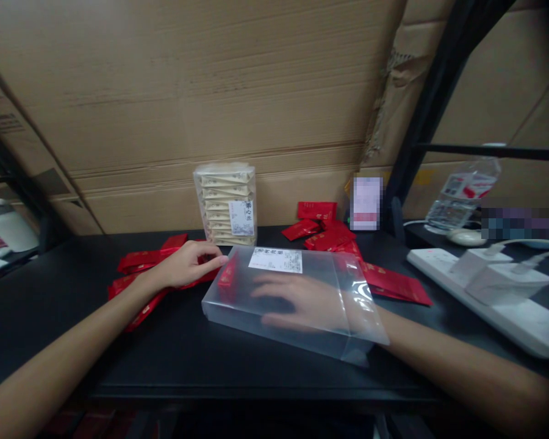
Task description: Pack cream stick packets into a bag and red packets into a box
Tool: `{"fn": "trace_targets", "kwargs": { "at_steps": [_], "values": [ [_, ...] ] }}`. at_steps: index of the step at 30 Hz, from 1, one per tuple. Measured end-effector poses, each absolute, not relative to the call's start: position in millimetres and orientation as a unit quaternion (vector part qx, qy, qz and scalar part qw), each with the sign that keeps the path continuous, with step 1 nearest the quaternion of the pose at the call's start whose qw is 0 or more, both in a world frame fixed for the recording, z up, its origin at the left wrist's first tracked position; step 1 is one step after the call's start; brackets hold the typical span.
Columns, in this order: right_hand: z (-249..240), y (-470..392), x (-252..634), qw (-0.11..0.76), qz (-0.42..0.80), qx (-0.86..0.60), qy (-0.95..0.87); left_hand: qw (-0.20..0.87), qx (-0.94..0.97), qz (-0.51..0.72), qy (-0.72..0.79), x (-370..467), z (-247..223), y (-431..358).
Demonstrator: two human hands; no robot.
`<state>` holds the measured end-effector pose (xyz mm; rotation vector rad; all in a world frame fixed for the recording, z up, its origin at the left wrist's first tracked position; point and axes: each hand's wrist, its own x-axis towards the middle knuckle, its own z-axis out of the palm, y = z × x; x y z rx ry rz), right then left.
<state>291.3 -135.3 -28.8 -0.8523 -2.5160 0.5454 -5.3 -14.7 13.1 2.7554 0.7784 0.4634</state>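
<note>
A frosted clear plastic box [274,323] with a white printed label [275,260] lies on the black table, its open end to the right. My right hand [297,299] is inside it, seen through the plastic, fingers apart and nothing between them. Beyond its fingertips, a red packet [227,275] shows through the box's left end; whether it is inside, I cannot tell. My left hand [191,262] is at the far left corner, thumb tip against the edge, fingers loosely bent and apart from the thumb. Red packets [139,261] lie spread beneath and beside that hand.
Behind stands an upright clear box [229,207] packed with cream packets. More red packets [332,235] lie at the back right, near a phone [366,204]. A white power strip [489,305] with chargers, a water bottle [466,192] and a mouse [465,236] are at right.
</note>
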Motion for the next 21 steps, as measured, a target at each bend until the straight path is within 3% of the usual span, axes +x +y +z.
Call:
{"fn": "trace_targets", "kwargs": {
  "at_steps": [21],
  "values": [
    [-26.6,-136.8,293.4,0.198,0.195,-0.309,-0.909,0.112,0.949,0.142,0.259,-2.2,7.8,-13.5]
  ]
}}
